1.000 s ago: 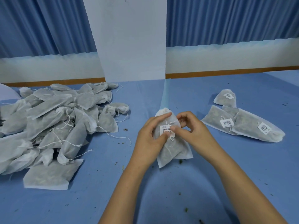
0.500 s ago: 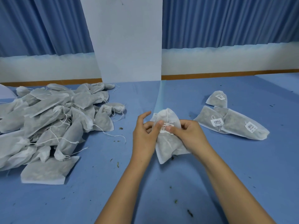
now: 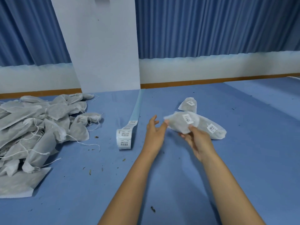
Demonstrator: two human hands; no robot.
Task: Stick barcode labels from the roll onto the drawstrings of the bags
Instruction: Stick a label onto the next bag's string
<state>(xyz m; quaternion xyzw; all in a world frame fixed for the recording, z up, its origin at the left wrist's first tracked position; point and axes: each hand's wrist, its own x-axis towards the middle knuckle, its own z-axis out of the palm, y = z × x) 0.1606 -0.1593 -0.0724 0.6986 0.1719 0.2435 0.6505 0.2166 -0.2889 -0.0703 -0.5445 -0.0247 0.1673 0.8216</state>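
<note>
My right hand [image 3: 195, 140] holds a white drawstring bag [image 3: 181, 122] with a barcode label on it, lifted over the labelled bags [image 3: 212, 129] at the right. My left hand [image 3: 154, 132] hovers just left of the bag, fingers spread and holding nothing. The label roll [image 3: 124, 138] lies on the blue table to the left of my left hand, its backing strip [image 3: 136, 109] trailing away toward the wall. A big pile of unlabelled bags [image 3: 37, 127] with loose strings fills the left side.
A white pillar [image 3: 100, 46] and blue curtains stand behind the table. Small dark crumbs [image 3: 152, 208] are scattered on the blue tabletop [image 3: 162, 176]. One labelled bag [image 3: 189, 103] lies farthest back at the right.
My left hand let go of the bag and opened. My right hand carried the labelled bag rightward over the labelled group. The label roll, hidden before, now shows.
</note>
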